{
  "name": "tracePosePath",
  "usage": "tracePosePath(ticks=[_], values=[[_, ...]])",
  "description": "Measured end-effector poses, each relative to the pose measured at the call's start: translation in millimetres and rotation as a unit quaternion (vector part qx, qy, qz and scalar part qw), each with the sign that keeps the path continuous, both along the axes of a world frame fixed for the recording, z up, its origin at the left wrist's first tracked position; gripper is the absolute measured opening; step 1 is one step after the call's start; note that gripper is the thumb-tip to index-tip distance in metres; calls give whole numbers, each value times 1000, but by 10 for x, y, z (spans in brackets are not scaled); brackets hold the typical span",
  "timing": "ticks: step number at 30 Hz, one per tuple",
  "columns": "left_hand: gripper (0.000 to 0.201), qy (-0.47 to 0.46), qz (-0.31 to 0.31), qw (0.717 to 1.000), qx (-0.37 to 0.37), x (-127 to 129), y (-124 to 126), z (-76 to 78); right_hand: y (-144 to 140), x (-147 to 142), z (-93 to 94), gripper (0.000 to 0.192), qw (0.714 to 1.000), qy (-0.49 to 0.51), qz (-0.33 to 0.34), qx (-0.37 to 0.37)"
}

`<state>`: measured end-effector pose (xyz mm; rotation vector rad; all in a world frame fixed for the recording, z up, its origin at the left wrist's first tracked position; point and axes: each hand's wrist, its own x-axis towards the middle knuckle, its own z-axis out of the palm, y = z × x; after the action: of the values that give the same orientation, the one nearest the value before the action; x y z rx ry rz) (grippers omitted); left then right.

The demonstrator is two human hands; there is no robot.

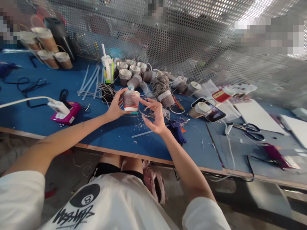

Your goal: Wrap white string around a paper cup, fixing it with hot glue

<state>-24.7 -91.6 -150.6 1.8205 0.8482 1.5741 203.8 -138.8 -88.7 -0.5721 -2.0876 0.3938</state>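
Note:
A small paper cup [131,99] is wrapped in grey-brown cord, with red and white bands showing near its lower end. My left hand [116,106] grips it from the left, thumb below and fingers above, holding it over the table. Just right of the cup is my right hand [154,115], fingers bent and thumb apart from them. A thin cord [143,112] runs from the cup's side into this hand; the exact grip on it is blurred. Beneath the hands, a clear glue stick [144,133] and small scraps lie on the blue tabletop.
Several cord-wrapped cups [125,76] and a cord tangle [161,85] crowd the back. A blue glue gun [178,130] lies right, near a phone [217,114] and scissors [249,128]. A pink power strip [66,112] sits left. Behind stands a perforated metal screen [192,41].

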Motion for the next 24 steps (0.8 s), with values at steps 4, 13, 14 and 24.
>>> tracePosePath(ticks=[4,13,14,24], values=[[106,-16,20,1000,-1,29,-8,7,-54,49,58,25,996,-68,-42,41],[101,-13,45,999,17,20,16,5,-44,69,19,39,983,-77,-116,121],[100,-14,45,999,20,16,35,-13,-26,73,23,36,981,-63,-140,118],[98,-32,38,998,35,47,136,-121,-389,455,461,60,789,-274,-507,-212]])
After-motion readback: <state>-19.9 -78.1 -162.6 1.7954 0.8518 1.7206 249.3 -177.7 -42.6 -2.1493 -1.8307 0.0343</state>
